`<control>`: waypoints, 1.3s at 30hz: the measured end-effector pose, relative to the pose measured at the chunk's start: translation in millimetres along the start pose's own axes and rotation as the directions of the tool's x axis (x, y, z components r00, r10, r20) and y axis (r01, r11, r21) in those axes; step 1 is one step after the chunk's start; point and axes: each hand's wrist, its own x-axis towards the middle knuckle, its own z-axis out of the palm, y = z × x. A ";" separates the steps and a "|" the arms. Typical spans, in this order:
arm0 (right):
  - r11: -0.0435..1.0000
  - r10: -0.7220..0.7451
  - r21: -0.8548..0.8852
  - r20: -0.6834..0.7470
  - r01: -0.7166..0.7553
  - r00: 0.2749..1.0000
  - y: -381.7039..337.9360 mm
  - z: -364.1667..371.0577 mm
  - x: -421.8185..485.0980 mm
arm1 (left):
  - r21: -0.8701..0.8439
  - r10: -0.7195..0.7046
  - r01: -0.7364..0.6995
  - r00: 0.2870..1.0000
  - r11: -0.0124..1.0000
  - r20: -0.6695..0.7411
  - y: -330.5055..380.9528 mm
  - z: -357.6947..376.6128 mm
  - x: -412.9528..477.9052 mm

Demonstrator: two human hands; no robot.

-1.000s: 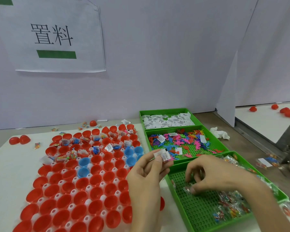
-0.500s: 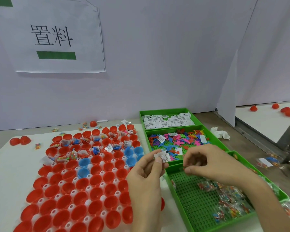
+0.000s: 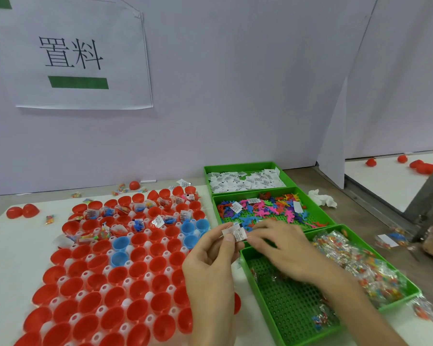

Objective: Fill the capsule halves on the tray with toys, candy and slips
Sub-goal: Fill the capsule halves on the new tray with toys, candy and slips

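Two bare hands, mine, are meeting low in the head view, over the seam between the tray's right edge and the nearest bin. My left hand (image 3: 210, 265) is pinching a small stack of white printed paper slips (image 3: 235, 233) between thumb and curled fingers. It is holding them raised, I judge so that one can be peeled off at a time. My right hand (image 3: 283, 250) is reaching across with its fingers bent toward the stack's edge. Where they are meeting the paper is unclear, so I cannot tell whether they are gripping anything. To my left, the white moulded tray (image 3: 68, 263) is carrying rows of open red plastic capsule halves (image 3: 138, 253) and a few blue capsule halves (image 3: 120, 242). Only the far rows are holding fillings, so most of the work is lying ahead. To my right, three green plastic bins are sitting edge to edge, within easy reach. The slip bin (image 3: 240, 166) is farthest, the coloured plastic toys (image 3: 273, 208) are in the middle, and the candy bin (image 3: 290, 303) is nearest. Their raised walls are standing between my right hand and the tray. The empty capsule rows left of my wrist are lying uncovered, leaving room to lower a slip straight in.
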 end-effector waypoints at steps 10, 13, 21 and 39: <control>0.999 0.010 0.035 -0.070 -0.008 0.998 -5.4 7.4 5.6 | 0.000 -0.006 0.006 1.000 1.000 -0.020 0.0 -1.2 0.6; 0.995 0.031 0.096 -0.155 -0.016 0.987 -2.6 5.4 6.4 | -0.012 -0.009 0.009 1.000 1.000 -0.019 0.4 -1.7 0.7; 0.998 0.058 -0.003 -0.071 -0.059 0.996 -7.3 3.7 3.0 | -0.028 -0.019 0.018 1.000 0.999 -0.024 -0.7 -2.5 2.0; 0.982 0.107 0.173 -0.198 -0.073 0.974 -1.5 -5.7 -0.7 | -0.015 -0.046 0.046 0.999 0.999 0.002 -0.3 -2.6 0.4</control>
